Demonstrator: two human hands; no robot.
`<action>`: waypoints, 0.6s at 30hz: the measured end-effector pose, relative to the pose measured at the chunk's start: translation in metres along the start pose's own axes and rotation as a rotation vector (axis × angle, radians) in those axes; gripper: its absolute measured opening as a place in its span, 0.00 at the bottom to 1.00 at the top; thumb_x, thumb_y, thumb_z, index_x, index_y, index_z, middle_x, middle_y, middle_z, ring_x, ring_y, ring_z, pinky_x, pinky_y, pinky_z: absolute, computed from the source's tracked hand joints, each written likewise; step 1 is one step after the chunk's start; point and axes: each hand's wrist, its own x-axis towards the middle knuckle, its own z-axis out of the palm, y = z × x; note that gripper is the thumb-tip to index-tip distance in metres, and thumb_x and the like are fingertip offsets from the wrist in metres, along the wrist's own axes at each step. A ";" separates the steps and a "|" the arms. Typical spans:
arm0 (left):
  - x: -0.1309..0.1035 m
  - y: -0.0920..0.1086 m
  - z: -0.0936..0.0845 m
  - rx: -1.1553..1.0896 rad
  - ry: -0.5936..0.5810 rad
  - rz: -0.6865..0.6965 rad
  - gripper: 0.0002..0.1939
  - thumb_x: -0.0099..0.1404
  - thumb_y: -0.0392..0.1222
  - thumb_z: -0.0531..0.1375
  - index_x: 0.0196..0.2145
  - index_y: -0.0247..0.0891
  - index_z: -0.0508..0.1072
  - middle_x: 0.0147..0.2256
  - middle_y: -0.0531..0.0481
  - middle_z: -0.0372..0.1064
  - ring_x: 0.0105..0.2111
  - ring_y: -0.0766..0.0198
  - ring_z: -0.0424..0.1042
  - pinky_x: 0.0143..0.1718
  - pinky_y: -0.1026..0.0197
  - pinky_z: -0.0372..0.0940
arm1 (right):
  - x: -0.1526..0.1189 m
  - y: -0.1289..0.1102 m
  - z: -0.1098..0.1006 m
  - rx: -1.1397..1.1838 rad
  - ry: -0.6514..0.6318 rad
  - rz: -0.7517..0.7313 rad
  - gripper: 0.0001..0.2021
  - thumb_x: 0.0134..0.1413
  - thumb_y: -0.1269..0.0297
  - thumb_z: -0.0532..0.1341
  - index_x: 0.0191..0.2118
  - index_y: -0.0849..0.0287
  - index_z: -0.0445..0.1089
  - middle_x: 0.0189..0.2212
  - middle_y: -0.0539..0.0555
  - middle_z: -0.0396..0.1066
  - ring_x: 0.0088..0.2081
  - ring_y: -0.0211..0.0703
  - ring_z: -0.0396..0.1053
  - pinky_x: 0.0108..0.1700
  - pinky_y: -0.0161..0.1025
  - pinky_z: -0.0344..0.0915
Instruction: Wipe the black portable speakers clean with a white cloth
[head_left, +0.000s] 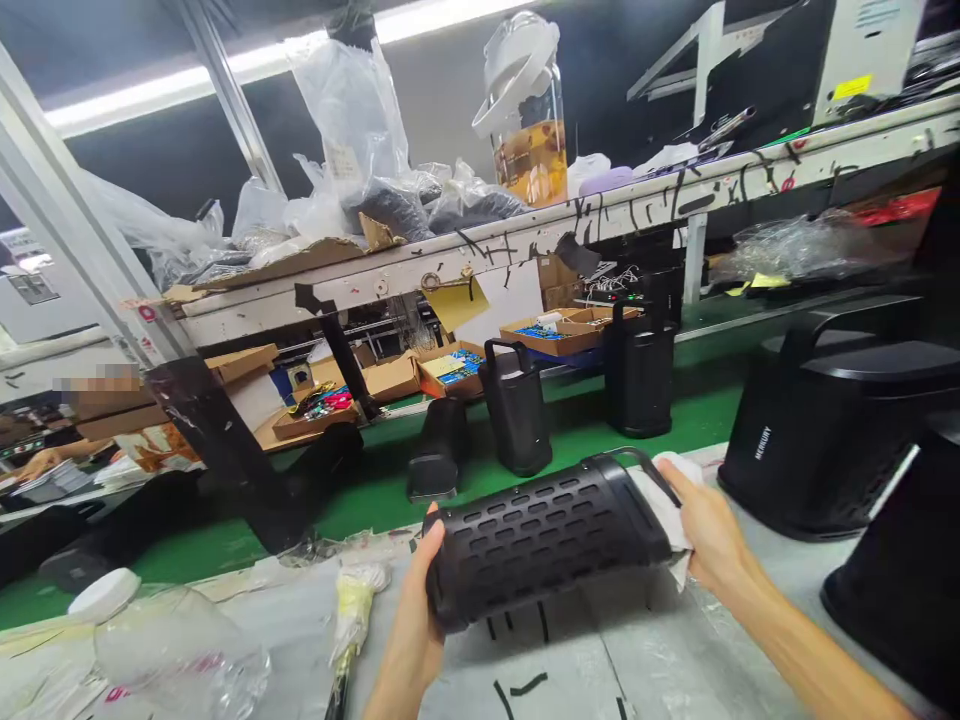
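A black speaker-like case (547, 535) with rows of slots lies on its side, held over the grey work surface (577, 660). My left hand (416, 610) grips its left end, thumb on the near edge. At the right end, my right hand (701, 520) presses a white cloth (660, 505) against the case beside its handle. The fingers of my right hand are partly hidden by the cloth.
Similar black cases (517, 410) stand on the green belt (382, 500) behind. Large black cases (825, 430) stand at right. A clear plastic bottle (180, 640) and a wrapped brush-like tool (352, 620) lie front left. A cluttered shelf (525, 235) crosses above; another person's hand (45, 460) shows far left.
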 end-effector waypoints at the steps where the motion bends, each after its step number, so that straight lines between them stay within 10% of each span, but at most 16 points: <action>1: 0.005 -0.005 -0.003 0.016 0.002 -0.054 0.22 0.59 0.49 0.63 0.50 0.41 0.74 0.46 0.46 0.76 0.48 0.55 0.74 0.48 0.58 0.68 | 0.000 0.002 0.000 -0.001 -0.012 0.030 0.12 0.54 0.53 0.55 0.29 0.55 0.66 0.22 0.53 0.72 0.27 0.50 0.73 0.27 0.43 0.70; 13: 0.019 -0.009 -0.008 0.102 0.139 -0.026 0.12 0.61 0.46 0.63 0.38 0.36 0.77 0.41 0.42 0.78 0.49 0.52 0.73 0.50 0.53 0.67 | 0.019 0.022 -0.010 -0.525 0.014 -0.140 0.10 0.43 0.53 0.58 0.25 0.54 0.67 0.23 0.56 0.72 0.37 0.61 0.72 0.43 0.52 0.66; 18: 0.021 -0.012 -0.009 0.049 0.151 -0.002 0.18 0.62 0.52 0.61 0.44 0.37 0.77 0.48 0.42 0.75 0.58 0.55 0.65 0.56 0.54 0.61 | 0.002 0.006 -0.014 -0.722 0.235 -0.383 0.22 0.56 0.49 0.49 0.49 0.59 0.66 0.36 0.65 0.72 0.47 0.68 0.68 0.47 0.61 0.61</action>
